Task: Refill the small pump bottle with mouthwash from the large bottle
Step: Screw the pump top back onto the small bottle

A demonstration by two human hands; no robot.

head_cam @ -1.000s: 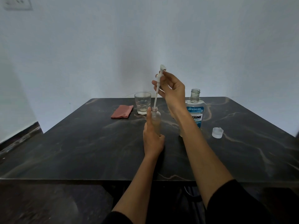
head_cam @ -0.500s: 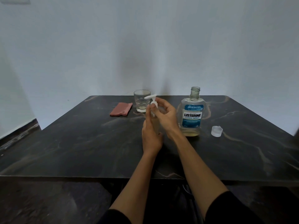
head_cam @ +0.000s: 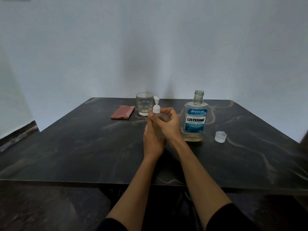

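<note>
Both of the person's hands meet around the small pump bottle [head_cam: 157, 121], which stands upright near the middle of the dark marble table [head_cam: 83, 147]. The left hand [head_cam: 152, 140] wraps the lower body of the bottle from the near side, fingers closed on it. The right hand [head_cam: 170, 125] curls in from the right against the bottle's upper part, just below the white pump head [head_cam: 156, 107]; its fingers are bent around the neck area, though whether they truly press on it or merely rest there I cannot tell. The pump head sits on the bottle's top, its nozzle pointing up and slightly left. Just to the right stands the large mouthwash bottle [head_cam: 195, 120], upright and uncapped, with pale yellowish liquid low in its base. Its clear cap [head_cam: 220, 136] lies on the table further right, apart from it. Behind the hands stands a drinking glass [head_cam: 144, 104], and left of that lies a folded pink cloth [head_cam: 123, 112]. Black sleeves [head_cam: 233, 217] cover the upper forearms at the bottom of the view.
</note>
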